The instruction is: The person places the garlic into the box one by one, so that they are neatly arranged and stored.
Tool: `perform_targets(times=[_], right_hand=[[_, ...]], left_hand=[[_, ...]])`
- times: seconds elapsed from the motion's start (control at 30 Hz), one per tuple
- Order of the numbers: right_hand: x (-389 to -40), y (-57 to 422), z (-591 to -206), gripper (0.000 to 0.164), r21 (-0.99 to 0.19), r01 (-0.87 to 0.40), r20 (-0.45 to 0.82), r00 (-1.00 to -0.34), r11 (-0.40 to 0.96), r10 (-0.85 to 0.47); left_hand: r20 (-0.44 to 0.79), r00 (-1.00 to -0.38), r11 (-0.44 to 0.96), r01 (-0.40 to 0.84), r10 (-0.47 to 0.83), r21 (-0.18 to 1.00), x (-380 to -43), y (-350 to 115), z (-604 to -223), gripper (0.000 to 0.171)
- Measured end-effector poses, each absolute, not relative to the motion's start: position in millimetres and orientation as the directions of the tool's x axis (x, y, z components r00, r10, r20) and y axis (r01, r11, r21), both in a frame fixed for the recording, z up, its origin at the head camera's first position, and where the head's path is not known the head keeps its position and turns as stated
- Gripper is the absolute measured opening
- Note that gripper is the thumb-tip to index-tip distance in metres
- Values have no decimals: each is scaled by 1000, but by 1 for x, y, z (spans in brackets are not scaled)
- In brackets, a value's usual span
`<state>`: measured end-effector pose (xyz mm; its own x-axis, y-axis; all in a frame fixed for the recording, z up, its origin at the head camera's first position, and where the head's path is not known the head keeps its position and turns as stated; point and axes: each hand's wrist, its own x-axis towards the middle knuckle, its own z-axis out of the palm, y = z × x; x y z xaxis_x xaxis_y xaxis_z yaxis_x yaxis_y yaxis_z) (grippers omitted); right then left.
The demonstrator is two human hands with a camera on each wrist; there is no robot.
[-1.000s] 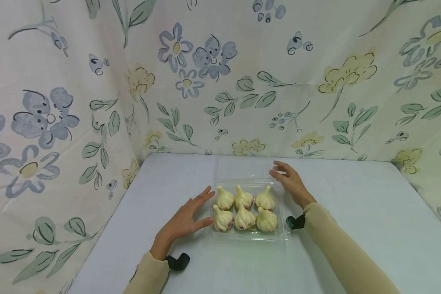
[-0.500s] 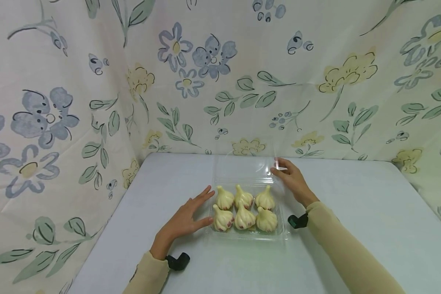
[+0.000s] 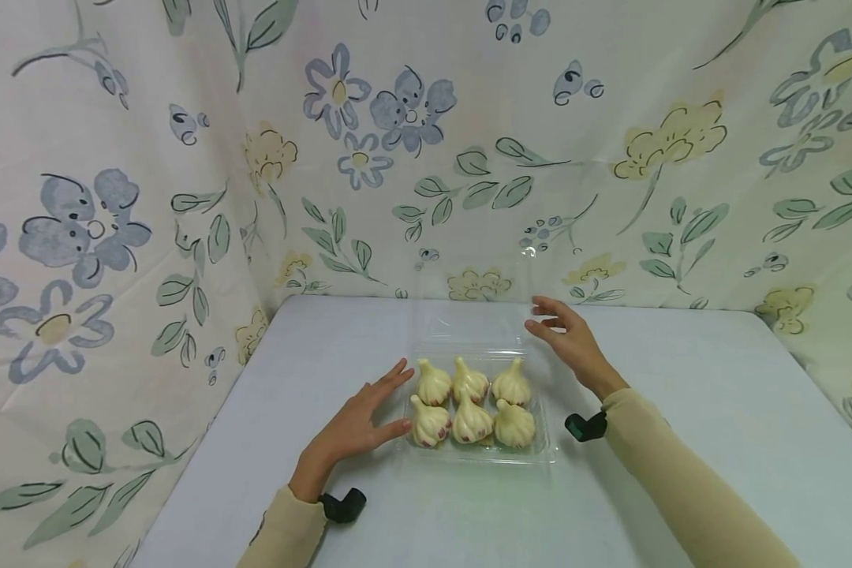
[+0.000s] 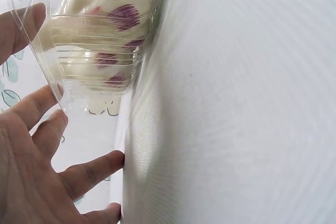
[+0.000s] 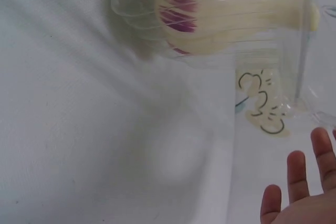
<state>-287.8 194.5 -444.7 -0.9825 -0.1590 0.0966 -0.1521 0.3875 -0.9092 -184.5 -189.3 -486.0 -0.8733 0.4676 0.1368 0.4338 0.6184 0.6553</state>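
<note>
On the table, a clear plastic clamshell container [image 3: 484, 456] holds several garlic bulbs [image 3: 472, 420] in two rows. Its hinged lid [image 3: 479, 315] stands raised at the back, tilted up. My left hand [image 3: 358, 422] is at the container's left side, fingers spread; in the left wrist view, fingertips [image 4: 59, 116] touch or nearly touch the rim and others meet the table. My right hand [image 3: 571, 339] is beside the lid's right edge, fingers extended and thumb apart. The right wrist view shows fingers [image 5: 297, 174] close below the plastic edge; whether they touch is unclear.
A white cloth covers the table [image 3: 689, 394]. Floral fabric [image 3: 610, 134] hangs behind and at the left, close to the table's far edge. Dark wrist-worn devices [image 3: 344, 506] sit at both cuffs.
The lid has swung up from lying flat behind the container. My right hand rose with it at its right edge and shifted slightly right. My left hand has stayed in place.
</note>
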Motion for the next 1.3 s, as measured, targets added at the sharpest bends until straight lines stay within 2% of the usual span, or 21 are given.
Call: perform_targets(times=[0.13, 0.53, 1.3], right_hand=[[-286, 196, -440, 58, -895, -187, 133, -979, 404, -157], [-263, 200, -428, 58, -874, -233, 164, -967, 426, -193], [-218, 204, -443, 55, -807, -339, 299, -941, 484, -161]], left_hand=[[142, -872, 620, 438, 467, 651, -184, -189, -486, 78], [147, -871, 622, 445, 470, 644, -185, -190, -485, 78], [161, -866, 622, 458, 473, 635, -185, -189, -487, 77]])
